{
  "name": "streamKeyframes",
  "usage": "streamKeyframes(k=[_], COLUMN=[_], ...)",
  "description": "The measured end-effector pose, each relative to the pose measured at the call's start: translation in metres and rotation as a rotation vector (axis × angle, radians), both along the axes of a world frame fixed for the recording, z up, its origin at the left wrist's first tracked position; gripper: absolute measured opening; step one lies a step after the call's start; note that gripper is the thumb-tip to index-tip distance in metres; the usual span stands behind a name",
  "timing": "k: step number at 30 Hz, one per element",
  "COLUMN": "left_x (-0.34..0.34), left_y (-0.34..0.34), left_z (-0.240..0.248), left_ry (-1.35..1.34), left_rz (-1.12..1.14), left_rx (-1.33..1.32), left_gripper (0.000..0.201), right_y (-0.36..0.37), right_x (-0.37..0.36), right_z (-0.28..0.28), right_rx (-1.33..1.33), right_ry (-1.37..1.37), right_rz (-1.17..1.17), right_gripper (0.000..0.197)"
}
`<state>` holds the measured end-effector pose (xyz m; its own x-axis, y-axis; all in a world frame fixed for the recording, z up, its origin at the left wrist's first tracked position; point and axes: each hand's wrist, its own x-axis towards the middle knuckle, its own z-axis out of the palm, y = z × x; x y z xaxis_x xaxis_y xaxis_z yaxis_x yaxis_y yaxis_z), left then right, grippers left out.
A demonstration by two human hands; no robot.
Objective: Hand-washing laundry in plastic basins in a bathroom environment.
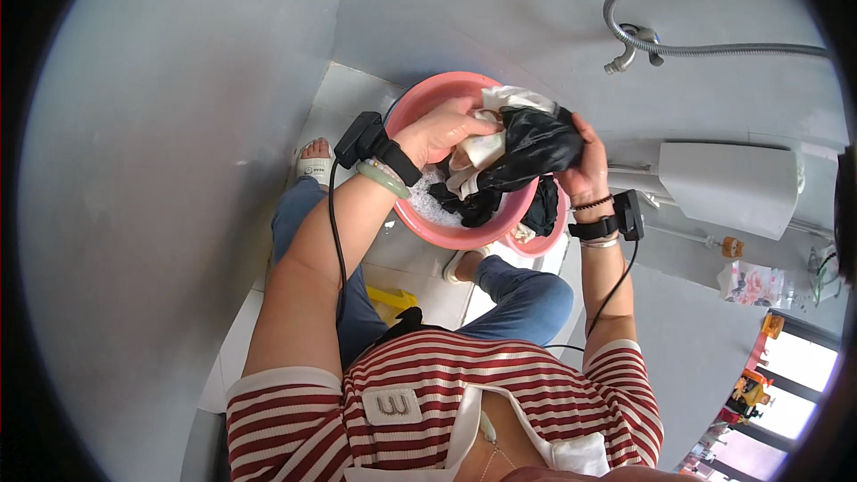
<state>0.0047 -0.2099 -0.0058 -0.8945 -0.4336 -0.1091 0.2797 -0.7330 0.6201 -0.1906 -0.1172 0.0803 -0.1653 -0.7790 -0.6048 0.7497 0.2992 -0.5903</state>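
Observation:
Over a pink basin I hold up a wet black and white garment; its exact kind does not show. My left hand is closed on the white part, thumb stretched along the cloth. On the other side, my right hand grips the shiny black part, its fingers partly hidden behind it. Below lie soap suds and more black cloth in the basin. Both wrists wear black straps with small boxes and cords.
A smaller pink basin with dark cloth stands close on the right. A wall tap with a metal hose is at upper right. A white box-like fixture juts from the wall. Under me sits something yellow.

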Motion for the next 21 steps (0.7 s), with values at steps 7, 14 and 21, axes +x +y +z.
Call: streamKeyframes(k=[7, 14, 21], left_x=[0.005, 0.011, 0.009], left_y=[-0.019, -0.026, -0.021], left_z=[-0.005, 0.005, 0.011], left_ry=[-0.068, -0.103, -0.103], left_rz=[0.063, 0.16, 0.114], left_rx=[0.215, 0.256, 0.219], left_gripper=[0.034, 0.024, 0.031], right_y=[0.016, 0.037, 0.026], right_x=[-0.013, -0.034, 0.009], right_z=[-0.048, -0.076, -0.066], right_rx=[0.153, 0.264, 0.002], right_ry=[0.291, 1.078, 1.619], right_rz=[0.109, 0.463, 0.694], right_gripper=[0.026, 0.018, 0.048])
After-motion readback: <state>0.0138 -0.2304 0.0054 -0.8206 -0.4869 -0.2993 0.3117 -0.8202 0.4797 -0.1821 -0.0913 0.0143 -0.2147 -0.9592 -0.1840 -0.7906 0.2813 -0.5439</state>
